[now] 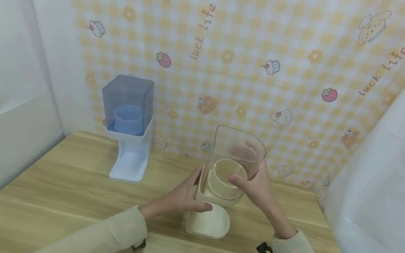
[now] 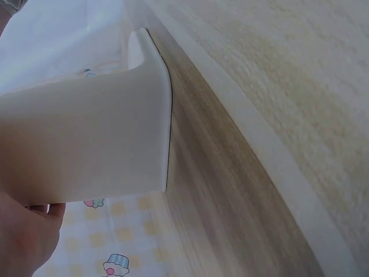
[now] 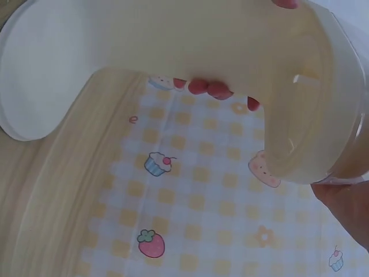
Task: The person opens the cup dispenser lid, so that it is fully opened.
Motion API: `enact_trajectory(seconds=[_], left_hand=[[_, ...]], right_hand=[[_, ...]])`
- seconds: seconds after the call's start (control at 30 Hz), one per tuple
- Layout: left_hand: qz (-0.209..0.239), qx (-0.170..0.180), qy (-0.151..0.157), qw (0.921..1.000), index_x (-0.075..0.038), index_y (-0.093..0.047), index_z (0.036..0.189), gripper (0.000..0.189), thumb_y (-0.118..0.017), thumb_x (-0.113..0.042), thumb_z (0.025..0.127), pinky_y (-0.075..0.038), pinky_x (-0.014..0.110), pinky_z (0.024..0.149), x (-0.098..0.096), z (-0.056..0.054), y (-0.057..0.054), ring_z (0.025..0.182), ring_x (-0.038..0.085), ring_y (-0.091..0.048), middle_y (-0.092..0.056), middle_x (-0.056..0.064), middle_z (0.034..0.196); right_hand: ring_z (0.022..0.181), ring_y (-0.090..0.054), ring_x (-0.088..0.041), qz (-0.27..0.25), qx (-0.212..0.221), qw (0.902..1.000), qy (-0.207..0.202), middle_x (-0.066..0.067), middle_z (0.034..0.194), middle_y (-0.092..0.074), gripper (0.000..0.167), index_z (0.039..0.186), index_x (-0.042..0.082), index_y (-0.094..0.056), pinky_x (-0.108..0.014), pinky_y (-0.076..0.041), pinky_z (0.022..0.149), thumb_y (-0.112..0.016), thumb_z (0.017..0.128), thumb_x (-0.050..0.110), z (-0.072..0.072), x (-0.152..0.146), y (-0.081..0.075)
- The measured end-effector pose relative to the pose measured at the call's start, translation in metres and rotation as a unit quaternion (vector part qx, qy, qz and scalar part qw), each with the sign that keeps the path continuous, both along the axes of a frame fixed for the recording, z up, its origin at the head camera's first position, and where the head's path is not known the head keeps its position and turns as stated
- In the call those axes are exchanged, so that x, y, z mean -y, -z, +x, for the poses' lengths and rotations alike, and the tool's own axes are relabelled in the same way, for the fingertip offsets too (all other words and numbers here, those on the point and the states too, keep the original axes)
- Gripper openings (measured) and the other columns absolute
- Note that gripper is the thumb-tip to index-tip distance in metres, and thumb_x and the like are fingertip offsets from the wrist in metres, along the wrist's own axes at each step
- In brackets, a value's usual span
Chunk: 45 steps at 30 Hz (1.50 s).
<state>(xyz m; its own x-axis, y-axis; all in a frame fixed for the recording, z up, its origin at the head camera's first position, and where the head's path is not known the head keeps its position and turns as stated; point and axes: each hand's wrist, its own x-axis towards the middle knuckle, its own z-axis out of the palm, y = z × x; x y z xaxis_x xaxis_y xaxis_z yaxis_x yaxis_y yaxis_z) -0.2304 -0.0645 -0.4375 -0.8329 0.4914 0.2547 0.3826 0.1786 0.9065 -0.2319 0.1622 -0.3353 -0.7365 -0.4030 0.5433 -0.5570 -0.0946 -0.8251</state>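
A dispenser with a cream stand (image 1: 209,223) stands upright on the table, in front of the middle of the backdrop. Its clear container (image 1: 229,141) is lidless on top, and a cream round cup (image 1: 225,190) shows through the wall. My left hand (image 1: 181,197) grips the stand's upright from the left, thumb in front; the left wrist view shows its fingers by the cream panel (image 2: 98,133). On the right side, my right hand (image 1: 256,185) holds the clear container, thumb in front and fingers behind. Left fingertips (image 3: 218,90) curl past the stand's edge in the right wrist view.
A second dispenser, with a blue see-through container (image 1: 129,95) on a white stand (image 1: 129,164), stands at the back left of the wooden table (image 1: 72,194). A checked backdrop (image 1: 243,84) closes off the back. White sheets (image 1: 393,179) hang at both sides.
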Motion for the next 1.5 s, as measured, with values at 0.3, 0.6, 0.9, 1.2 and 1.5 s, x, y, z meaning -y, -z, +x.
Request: enact_trajectory(seconds=[0.3,0.6,0.9,1.2,1.5], left_hand=[[-0.007,-0.002,-0.007,1.0,-0.041,-0.01,0.155,0.11,-0.087,-0.036,0.076,-0.034,0.056,0.115,-0.003,0.0,-0.002,0.144,0.023,-0.037,-0.04,-0.009,0.151],[-0.015,-0.014,-0.009,0.9998,-0.038,-0.01,0.156,0.11,-0.086,-0.034,0.076,-0.033,0.058,0.115,-0.003,-0.002,-0.004,0.143,0.026,-0.039,-0.038,-0.007,0.153],[-0.012,-0.017,-0.011,0.9997,-0.04,-0.011,0.155,0.109,-0.085,-0.037,0.076,-0.036,0.058,0.112,0.0,-0.003,0.0,0.143,0.027,-0.039,-0.038,-0.007,0.154],[-0.018,-0.011,-0.018,0.9996,-0.039,-0.007,0.157,0.112,-0.085,-0.032,0.077,-0.037,0.057,0.113,0.0,-0.002,0.002,0.143,0.027,-0.039,-0.036,-0.007,0.156],[-0.011,-0.018,-0.008,0.9998,-0.042,-0.009,0.155,0.108,-0.085,-0.038,0.077,-0.036,0.06,0.112,-0.003,-0.005,0.005,0.143,0.025,-0.039,-0.037,-0.01,0.153]], right_hand=[[0.129,-0.054,-0.031,0.001,-0.034,0.9991,-0.025,-0.017,0.139,-0.049,0.088,0.147,0.013,-0.028,-0.029,-0.043,0.111,-0.084,0.081,0.016,-0.004,-0.003,-0.005],[0.128,-0.054,-0.033,0.038,-0.022,0.999,0.002,-0.014,0.139,-0.05,0.087,0.144,0.021,-0.029,-0.029,-0.045,0.109,-0.085,0.078,0.01,0.001,-0.002,-0.014],[0.129,-0.054,-0.032,0.013,-0.006,0.9999,-0.003,-0.008,0.139,-0.05,0.087,0.145,0.021,-0.028,-0.028,-0.043,0.111,-0.085,0.079,0.016,0.0,0.001,-0.008],[0.127,-0.057,-0.021,0.012,-0.005,0.9999,0.002,-0.008,0.138,-0.051,0.086,0.144,0.022,-0.028,-0.027,-0.043,0.11,-0.084,0.08,0.013,0.0,0.001,-0.005],[0.129,-0.053,-0.036,0.022,-0.009,0.9997,-0.002,-0.009,0.138,-0.049,0.091,0.146,0.019,-0.024,-0.028,-0.044,0.109,-0.082,0.078,0.002,0.0,-0.003,-0.005]])
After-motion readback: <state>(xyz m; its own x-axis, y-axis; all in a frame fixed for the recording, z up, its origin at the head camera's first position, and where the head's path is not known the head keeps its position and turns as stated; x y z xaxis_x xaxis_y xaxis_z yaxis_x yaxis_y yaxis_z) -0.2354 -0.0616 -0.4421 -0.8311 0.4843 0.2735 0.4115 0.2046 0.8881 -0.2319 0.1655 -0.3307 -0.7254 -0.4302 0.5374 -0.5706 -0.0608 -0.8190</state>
